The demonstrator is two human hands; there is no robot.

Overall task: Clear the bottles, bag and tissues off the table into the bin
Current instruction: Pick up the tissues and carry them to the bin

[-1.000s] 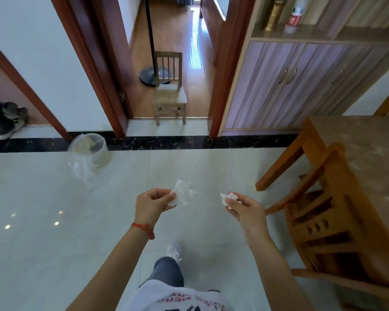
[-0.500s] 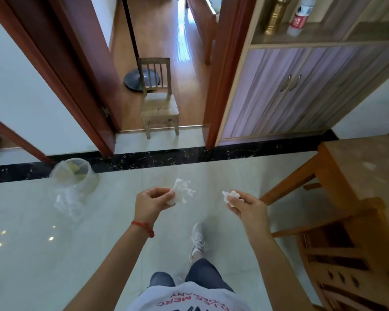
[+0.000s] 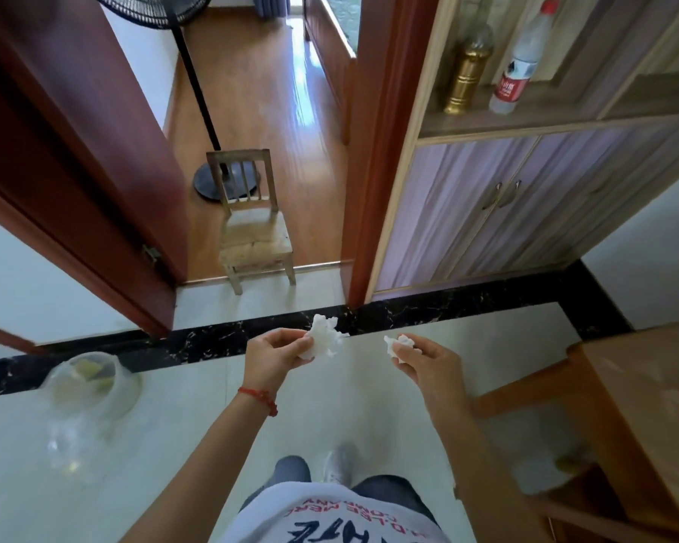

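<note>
Here the larger crumpled white tissue [image 3: 324, 339] is pinched in the left hand [image 3: 275, 356], the smaller white wad [image 3: 398, 344] in the right hand [image 3: 428, 360], both over open floor. Light paper could drift past the clear-bagged bin's [image 3: 95, 386] rim, low left; the wooden table [image 3: 643, 405] edge crowds the right.

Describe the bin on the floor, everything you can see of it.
The bin is a small round tub, pale and see-through as it looks, standing upright on the shiny tiled floor at the person's left, beside the black marble strip. A clear plastic liner is fitted in it and spills loosely over the near side onto the floor. Pale yellowish rubbish lies inside; what it is cannot be told. Nothing else touches it, and both hands are well off to its right.
</note>
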